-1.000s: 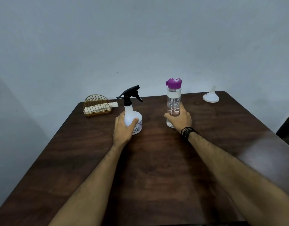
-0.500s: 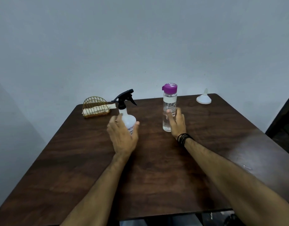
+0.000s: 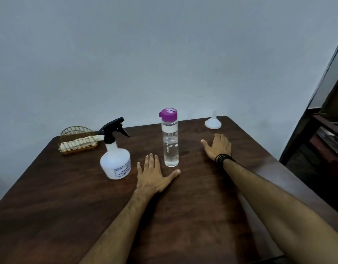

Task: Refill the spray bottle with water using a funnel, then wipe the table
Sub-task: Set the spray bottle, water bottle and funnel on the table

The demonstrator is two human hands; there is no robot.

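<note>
Hands flat and empty: left hand (image 3: 154, 178) spread at frame centre between spray bottle (image 3: 115, 161) and water bottle (image 3: 170, 138); right hand (image 3: 218, 147), fingers relaxed, nearing the funnel (image 3: 213, 121) at upper right. Risk: a sweeping forearm may topple the tall, narrow water bottle (cap on, so spillage unlikely). Surface: dark wood, carrying a wire basket (image 3: 77, 141) with cloth; plain grey wall (image 3: 145, 54) behind.
</note>
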